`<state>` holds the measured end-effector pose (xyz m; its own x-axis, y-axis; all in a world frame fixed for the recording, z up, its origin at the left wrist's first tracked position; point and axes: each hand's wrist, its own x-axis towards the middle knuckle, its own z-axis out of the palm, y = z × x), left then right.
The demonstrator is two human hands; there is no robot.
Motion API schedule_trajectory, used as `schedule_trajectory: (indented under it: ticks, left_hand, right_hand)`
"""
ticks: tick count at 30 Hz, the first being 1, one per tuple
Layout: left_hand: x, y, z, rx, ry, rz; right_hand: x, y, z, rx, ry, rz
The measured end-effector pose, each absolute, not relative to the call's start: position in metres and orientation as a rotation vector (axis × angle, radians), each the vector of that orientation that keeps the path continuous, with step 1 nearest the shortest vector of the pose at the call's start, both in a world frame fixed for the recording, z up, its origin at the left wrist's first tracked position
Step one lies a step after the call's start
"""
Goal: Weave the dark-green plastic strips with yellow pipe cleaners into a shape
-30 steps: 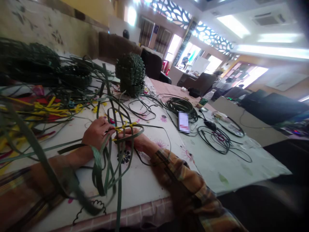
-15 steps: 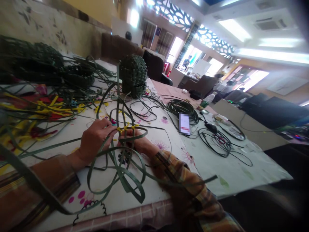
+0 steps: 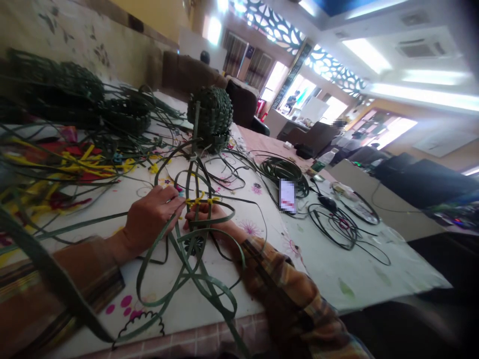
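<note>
Over the flowered tabletop, both hands work at a loose weave of flat green strips (image 3: pixel 204 286) crossed and looped over each other. Yellow ties (image 3: pixel 201 200) bind the crossings near my fingertips. My left hand (image 3: pixel 151 217) pinches a green strip at the left side of the weave; its fingertips are pressed together. My right hand (image 3: pixel 204 215) is closed on the strips from below and the right, with some fingers hidden behind them. Long strip ends curl toward me and past my left forearm.
Behind the weave stands a green woven basket (image 3: pixel 211 117). Yellow and red scraps (image 3: pixel 80 164) and more woven pieces (image 3: pixel 125 114) lie at left. On the right are a coil of strip (image 3: pixel 280 169), a phone (image 3: pixel 287 195), a black cable (image 3: pixel 333 227) and a bottle (image 3: pixel 326 158).
The loose strip ends at the front have swung; one that pointed right now hangs over the table's front edge. Both hands keep their hold, and the view has shifted slightly.
</note>
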<state>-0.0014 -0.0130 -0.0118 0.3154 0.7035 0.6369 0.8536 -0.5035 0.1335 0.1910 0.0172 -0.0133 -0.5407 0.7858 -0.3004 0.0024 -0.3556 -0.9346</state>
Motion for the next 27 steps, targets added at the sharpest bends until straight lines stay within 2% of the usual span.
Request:
schedule_trajectory:
  ticks: [4, 9, 23, 27]
  left_hand:
    - [0.001, -0.014, -0.010, -2.244, -1.354, -0.798]
    - [0.001, -0.015, -0.011, -2.245, -1.417, -0.864]
    - [-0.002, -0.014, -0.011, -2.403, -1.371, -0.758]
    - [-0.005, -0.013, -0.010, -2.411, -1.385, -0.657]
  right_hand:
    - [0.192, 0.020, -0.014, -1.064, -1.428, 1.934]
    - [0.191, 0.022, -0.019, -1.044, -1.393, 1.944]
    - [0.192, 0.022, -0.022, -0.959, -1.332, 2.041]
    - [0.196, 0.027, -0.023, -0.940, -1.415, 1.982]
